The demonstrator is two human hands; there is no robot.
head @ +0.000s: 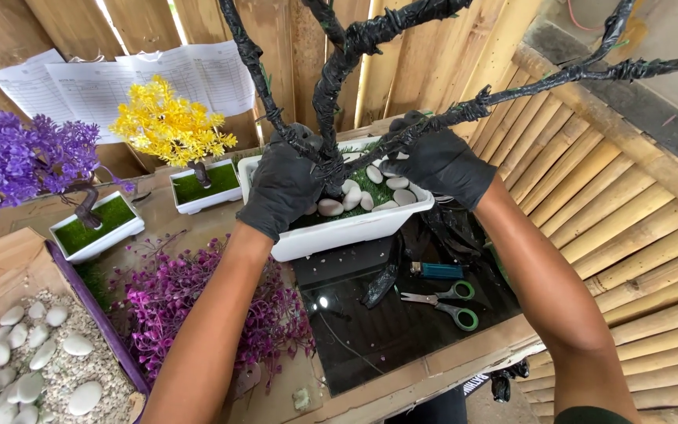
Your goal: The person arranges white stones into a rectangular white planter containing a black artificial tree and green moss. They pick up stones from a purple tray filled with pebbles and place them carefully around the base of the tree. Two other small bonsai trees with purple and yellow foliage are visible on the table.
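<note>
a cluttered worktop is seen from above, topped with brown cardboard [33, 216] and a glossy black sheet [386, 326] that lies below and between the two forearms; bamboo slats [637, 235] run to the right of the right hand, and a wall of wooden planks with three pinned paper sheets [119, 82] stands beyond both hands. both hands are covered by black gloves. the left hand [286, 184] is closed around the base of a bare black-wrapped tree [339, 71], and the right hand [437, 161] is gripped on one of its lower branches, just beside the left. the trunk is planted in a white rectangular planter [339, 232] directly under the hands, where green turf and roughly ten white pebbles [370, 192] are laid. three white planters are counted in all: the two smaller ones, well to the left of the left hand, are filled by one yellow tree [168, 122] and one purple tree [21, 157]. one heap of magenta sprigs [190, 302] is spread just left of the left forearm, and farther left one cardboard tray [41, 369] of gravel and white stones is set. between the forearms, below the hands, one pair of green-handled scissors [441, 302] and one blue lighter [437, 271] are placed on the black sheet.
</note>
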